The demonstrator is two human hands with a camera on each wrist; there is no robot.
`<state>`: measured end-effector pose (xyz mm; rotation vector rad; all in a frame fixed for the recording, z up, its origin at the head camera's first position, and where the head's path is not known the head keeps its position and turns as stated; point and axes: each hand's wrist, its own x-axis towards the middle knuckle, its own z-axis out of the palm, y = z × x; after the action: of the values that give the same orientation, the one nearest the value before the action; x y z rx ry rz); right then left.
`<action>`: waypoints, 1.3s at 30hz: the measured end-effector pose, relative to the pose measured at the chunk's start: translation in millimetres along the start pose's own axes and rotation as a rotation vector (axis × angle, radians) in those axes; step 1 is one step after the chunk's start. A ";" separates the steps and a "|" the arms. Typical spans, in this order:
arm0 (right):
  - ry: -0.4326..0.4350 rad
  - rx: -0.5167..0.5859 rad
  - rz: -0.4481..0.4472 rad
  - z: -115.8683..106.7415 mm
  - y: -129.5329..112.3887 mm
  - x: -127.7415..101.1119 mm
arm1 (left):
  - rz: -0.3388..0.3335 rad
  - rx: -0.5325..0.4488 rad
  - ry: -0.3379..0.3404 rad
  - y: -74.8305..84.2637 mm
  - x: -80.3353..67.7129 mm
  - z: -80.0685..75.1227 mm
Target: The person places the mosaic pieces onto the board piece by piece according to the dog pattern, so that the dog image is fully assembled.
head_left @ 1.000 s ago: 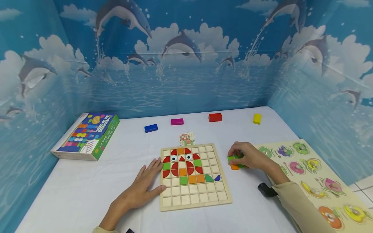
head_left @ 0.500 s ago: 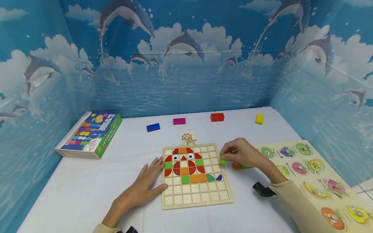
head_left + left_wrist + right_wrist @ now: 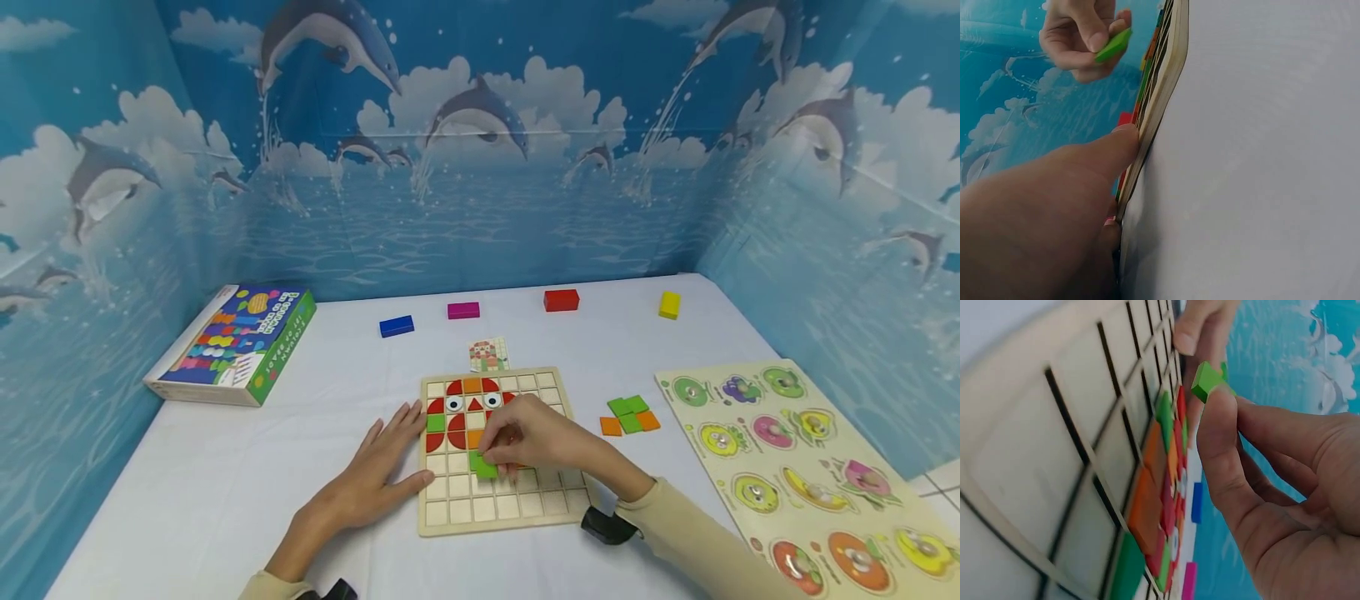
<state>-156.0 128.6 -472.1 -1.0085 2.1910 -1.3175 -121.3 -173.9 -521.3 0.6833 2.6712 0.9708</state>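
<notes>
A wooden grid board (image 3: 517, 507) lies on the white table, its upper part bearing an owl-like pattern of red, orange and green tiles. My right hand (image 3: 528, 433) is over the pattern, pinching a green square tile (image 3: 1207, 381) between thumb and fingers. In the right wrist view that tile is held up off the grid. My left hand (image 3: 367, 479) rests at the board's left edge with fingers extended; in the left wrist view its thumb (image 3: 1124, 147) touches the rim. The right hand hides part of the pattern.
Loose green tiles (image 3: 628, 406) and orange tiles (image 3: 611, 426) lie right of the board. A small picture card (image 3: 488, 355) sits behind it. Farther back are blue (image 3: 397, 326), magenta (image 3: 463, 311), red (image 3: 562, 301) and yellow (image 3: 670, 305) blocks. A box (image 3: 232, 346) stands left, a fruit puzzle board (image 3: 750, 450) right.
My right hand has picked up a green tile from the loose pile and carried it left over the board's middle. My left hand has stayed at the board's edge.
</notes>
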 end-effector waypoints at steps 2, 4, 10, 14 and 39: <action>-0.004 -0.004 -0.001 7.1 1.7 2.8 | -0.005 0.000 0.002 0.3 -0.7 -0.6; -0.005 -0.013 0.000 12.5 2.8 3.4 | -0.007 0.001 0.001 0.4 -0.6 -0.6; 0.012 -0.076 0.029 21.1 1.1 2.6 | -0.006 0.007 -0.005 1.4 1.4 -1.3; 0.032 -0.165 0.019 21.9 -2.2 1.7 | -0.010 0.022 -0.008 1.6 3.6 -0.6; 0.038 -0.354 -0.007 29.3 -7.6 0.6 | 0.002 0.027 0.004 -1.7 0.7 1.5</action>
<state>-134.7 108.5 -479.6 -1.1223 2.5087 -0.9763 -122.0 -173.9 -523.6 0.6904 2.6928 0.9391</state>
